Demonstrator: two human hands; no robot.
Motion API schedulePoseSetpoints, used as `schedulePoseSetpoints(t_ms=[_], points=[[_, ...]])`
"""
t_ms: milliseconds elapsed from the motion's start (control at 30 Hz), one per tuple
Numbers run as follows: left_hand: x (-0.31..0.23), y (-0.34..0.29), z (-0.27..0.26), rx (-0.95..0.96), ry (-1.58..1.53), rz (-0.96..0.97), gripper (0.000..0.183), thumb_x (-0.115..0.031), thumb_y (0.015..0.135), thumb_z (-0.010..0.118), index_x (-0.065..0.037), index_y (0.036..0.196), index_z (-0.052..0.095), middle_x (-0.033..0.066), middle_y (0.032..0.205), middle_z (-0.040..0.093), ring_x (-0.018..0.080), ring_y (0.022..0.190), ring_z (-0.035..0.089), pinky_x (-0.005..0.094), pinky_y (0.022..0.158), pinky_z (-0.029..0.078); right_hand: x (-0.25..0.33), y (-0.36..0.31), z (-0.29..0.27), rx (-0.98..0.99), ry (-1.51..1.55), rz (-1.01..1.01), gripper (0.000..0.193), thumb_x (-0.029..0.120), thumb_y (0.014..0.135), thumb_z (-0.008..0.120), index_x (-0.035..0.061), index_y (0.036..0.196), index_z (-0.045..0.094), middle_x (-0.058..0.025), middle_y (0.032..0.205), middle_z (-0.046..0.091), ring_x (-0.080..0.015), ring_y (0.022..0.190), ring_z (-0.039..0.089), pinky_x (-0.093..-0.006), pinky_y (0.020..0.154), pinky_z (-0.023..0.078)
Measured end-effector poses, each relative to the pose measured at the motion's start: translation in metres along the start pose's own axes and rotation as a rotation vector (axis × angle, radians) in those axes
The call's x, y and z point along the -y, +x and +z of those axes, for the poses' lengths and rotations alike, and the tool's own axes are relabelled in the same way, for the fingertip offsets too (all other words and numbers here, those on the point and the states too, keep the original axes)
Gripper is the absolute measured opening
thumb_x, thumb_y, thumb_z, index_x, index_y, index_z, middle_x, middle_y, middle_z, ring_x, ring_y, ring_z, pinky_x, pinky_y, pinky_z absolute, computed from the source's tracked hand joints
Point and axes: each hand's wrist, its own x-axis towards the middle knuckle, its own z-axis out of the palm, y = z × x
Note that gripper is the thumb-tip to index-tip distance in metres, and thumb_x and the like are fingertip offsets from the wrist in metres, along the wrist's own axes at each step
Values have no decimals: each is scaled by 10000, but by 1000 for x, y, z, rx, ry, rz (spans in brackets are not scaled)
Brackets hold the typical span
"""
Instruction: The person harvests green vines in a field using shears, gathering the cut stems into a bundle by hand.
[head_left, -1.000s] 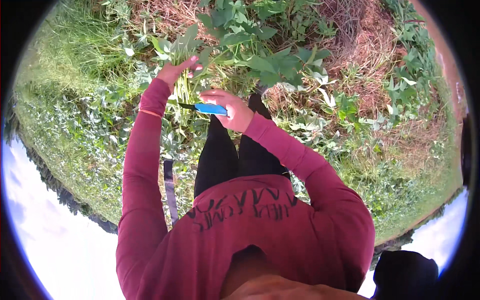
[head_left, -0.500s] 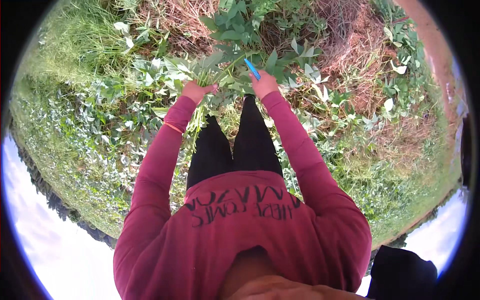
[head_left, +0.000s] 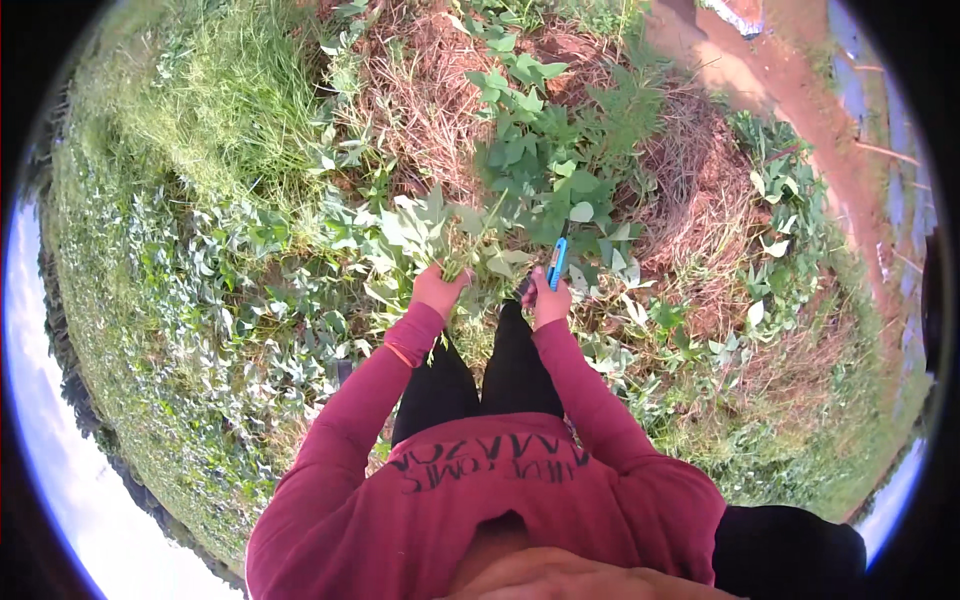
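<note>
My left hand [head_left: 436, 294] is closed around a bunch of leafy green vine cuttings [head_left: 418, 236]. Their broad pale leaves fan out beyond the fingers, and a few stems hang below the fist. A blue utility knife [head_left: 557, 264] is gripped in my right hand [head_left: 549, 304], its thin dark tip pointing away from me. Between the two hands, and apart from the blade as far as I can see, are loose leaves and stems. Darker green vines [head_left: 545, 155] grow just beyond the knife.
Dry straw mulch [head_left: 425, 95] covers the soil on both sides of the growing vines. Tall grass [head_left: 240, 105] stands at the far left. A reddish dirt path [head_left: 790, 120] runs along the right. Low leafy plants [head_left: 240, 310] spread beside my left arm.
The view has shifted, so both hands sit lower in the picture. My right hand has turned the knife so it points away to the right. The left hand keeps its bunch.
</note>
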Motion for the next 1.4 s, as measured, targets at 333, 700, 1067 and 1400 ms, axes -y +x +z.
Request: schedulePoseSetpoints(t_ms=[333,700,1067,1400], points=[[-85,6,36,286,-607,78,315,-129,899,702,-23,1192,654,77,998,716,121,818,628,289,720,519,131,-29,25,-37,149,-627,124,52,902,657,2,1016,667,-43,876,691,-109,766,640,-248,687,500],[-103,76,-94,142,-1081,30,305,-44,907,649,1,1208,631,92,866,691,175,735,666,306,671,559,150,-1,117,407,-375,-980,113,37,868,656,23,980,667,-122,878,649,-227,814,637,-318,740,487],[124,98,-195,463,633,11,473,-423,795,745,-94,1130,683,200,929,690,393,902,654,444,818,520,349,410,210,-239,-287,-960,422,268,835,687,0,1152,617,-207,961,682,-372,871,652,-442,808,493],[169,130,-251,494,706,-158,511,-434,807,728,-92,1180,662,209,1017,688,388,969,648,433,870,514,114,347,273,82,-418,-662,341,319,856,672,32,1034,625,-174,796,646,-361,764,628,-440,716,473]])
